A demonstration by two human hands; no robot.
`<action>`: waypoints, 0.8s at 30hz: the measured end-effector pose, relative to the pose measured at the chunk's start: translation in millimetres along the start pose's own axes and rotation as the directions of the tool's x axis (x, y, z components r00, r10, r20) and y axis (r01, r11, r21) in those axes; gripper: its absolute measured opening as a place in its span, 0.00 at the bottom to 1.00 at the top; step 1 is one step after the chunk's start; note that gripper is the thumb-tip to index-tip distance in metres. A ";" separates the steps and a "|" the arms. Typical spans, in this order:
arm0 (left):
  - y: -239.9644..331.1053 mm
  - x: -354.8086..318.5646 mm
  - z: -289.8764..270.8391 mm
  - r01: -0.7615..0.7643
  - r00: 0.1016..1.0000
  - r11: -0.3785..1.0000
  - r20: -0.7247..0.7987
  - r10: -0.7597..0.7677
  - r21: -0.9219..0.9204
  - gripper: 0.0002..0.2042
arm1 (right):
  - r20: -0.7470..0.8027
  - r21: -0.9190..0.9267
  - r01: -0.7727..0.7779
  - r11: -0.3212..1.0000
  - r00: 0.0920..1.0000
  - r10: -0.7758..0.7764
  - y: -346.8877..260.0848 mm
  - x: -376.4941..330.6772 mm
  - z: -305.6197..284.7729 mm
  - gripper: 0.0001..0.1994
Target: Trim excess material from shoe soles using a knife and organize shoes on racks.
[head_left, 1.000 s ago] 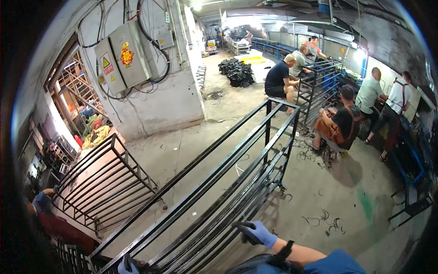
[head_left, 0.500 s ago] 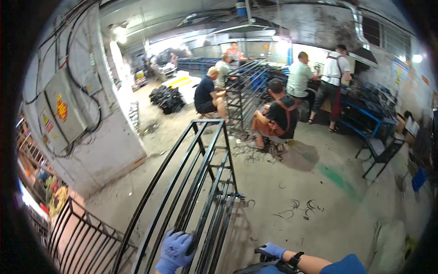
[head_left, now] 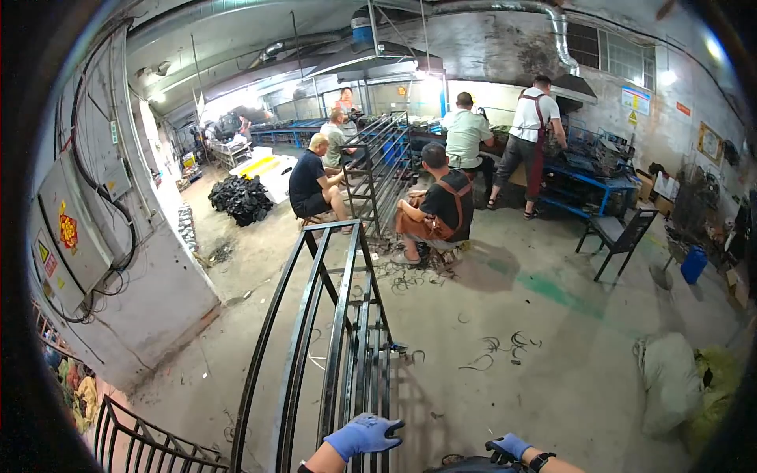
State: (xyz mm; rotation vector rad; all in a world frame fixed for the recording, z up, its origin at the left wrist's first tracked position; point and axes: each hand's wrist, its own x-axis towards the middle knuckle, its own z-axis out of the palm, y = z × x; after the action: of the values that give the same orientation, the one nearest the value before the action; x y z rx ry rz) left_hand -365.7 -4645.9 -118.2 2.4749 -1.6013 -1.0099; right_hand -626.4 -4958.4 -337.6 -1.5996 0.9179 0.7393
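My left hand (head_left: 364, 436), in a blue-violet glove with dark fingertips, is over the near right side of a long black metal rack frame (head_left: 337, 315). Its fingers stretch to the right, apart, with nothing seen in them. Whether the palm touches the bars is hidden. My right hand (head_left: 511, 447), gloved the same way with a dark band at the wrist, is low and to the right of the frame. Its fingers are partly spread, and I see nothing held in them. A dark item (head_left: 465, 463) lies just beside it at the lower edge, too cut off to name.
Ahead, a person (head_left: 435, 197) in an apron crouches beside another black rack (head_left: 378, 165); several others work behind. A black chair (head_left: 619, 240) stands right, sacks (head_left: 670, 378) lie near right. Dark curved scraps (head_left: 505, 345) litter the floor. Another black frame (head_left: 150, 441) is lower left.
The view has swung right, so the people and chair appear farther left. My left hand has moved right from its grip on the rack's bars, its fingers now stretched. My right hand has shifted slightly right.
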 end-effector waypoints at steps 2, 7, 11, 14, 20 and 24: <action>7.9 -1.7 -9.7 -0.101 0.983 0.988 -0.163 0.082 -0.115 0.29 | -0.005 -0.005 0.011 1.000 1.000 -0.011 32.8 15.5 8.7 0.19; -1.8 -13.1 0.6 -0.007 0.994 1.000 -0.109 0.007 0.005 0.26 | 0.175 -0.206 0.473 0.857 0.879 -0.443 73.1 16.9 35.8 0.20; 6.9 -17.9 -2.0 -0.048 0.993 0.998 -0.112 0.044 -0.029 0.27 | 0.094 -0.177 -0.007 0.984 0.995 0.024 84.8 14.4 47.5 0.23; 7.6 -20.5 0.9 -0.043 0.989 0.999 -0.139 0.041 -0.011 0.27 | 0.092 -0.166 -0.016 0.986 0.995 0.031 103.8 15.1 47.2 0.25; 4.5 -23.3 2.9 -0.006 0.991 1.000 -0.130 0.003 -0.021 0.28 | 0.041 0.078 -0.082 0.994 0.996 0.079 94.9 -9.0 39.9 0.26; 5.6 -21.7 -0.1 0.047 0.994 0.999 -0.096 -0.049 -0.023 0.29 | 0.013 0.244 -0.121 0.962 0.992 0.122 83.8 -28.8 27.9 0.26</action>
State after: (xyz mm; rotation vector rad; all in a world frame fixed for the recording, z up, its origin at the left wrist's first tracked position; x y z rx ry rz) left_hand -375.9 -4630.7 -105.2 2.5186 -1.5030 -0.8923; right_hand -713.2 -4934.6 -360.7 -1.3366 1.0733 0.6800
